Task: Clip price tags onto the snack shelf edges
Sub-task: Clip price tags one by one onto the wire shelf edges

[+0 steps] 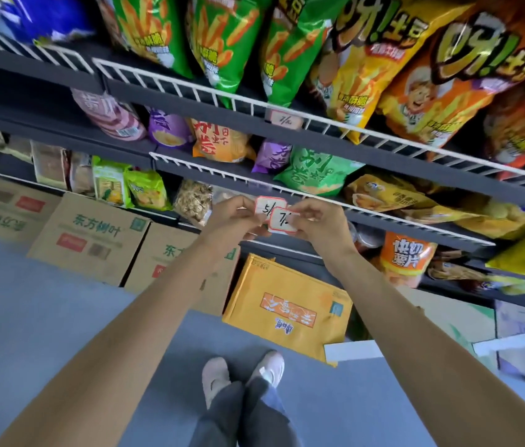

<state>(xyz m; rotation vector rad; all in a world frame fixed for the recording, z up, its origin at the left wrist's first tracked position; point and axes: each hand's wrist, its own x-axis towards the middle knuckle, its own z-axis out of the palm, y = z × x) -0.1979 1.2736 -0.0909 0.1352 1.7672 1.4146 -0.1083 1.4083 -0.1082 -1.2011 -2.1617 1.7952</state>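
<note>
**Two tags pinched at the middle shelf rail**

Both forearms reach out from the camera. Left hand (pixel 233 217) pinches a white, red-bordered price tag (pixel 266 208) marked "5/". Right hand (pixel 314 222) pinches a matching front tag (pixel 283 221) overlapping it, handwritten "7". Both sit just before the white wire rail (pixel 383 217). A third tag (pixel 282 117) hangs clipped on the upper rail.

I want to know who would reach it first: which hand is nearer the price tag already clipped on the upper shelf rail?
Right. The right hand sits below the clipped tag, slightly to its right; the left hand is lower-left, farther off.
</note>
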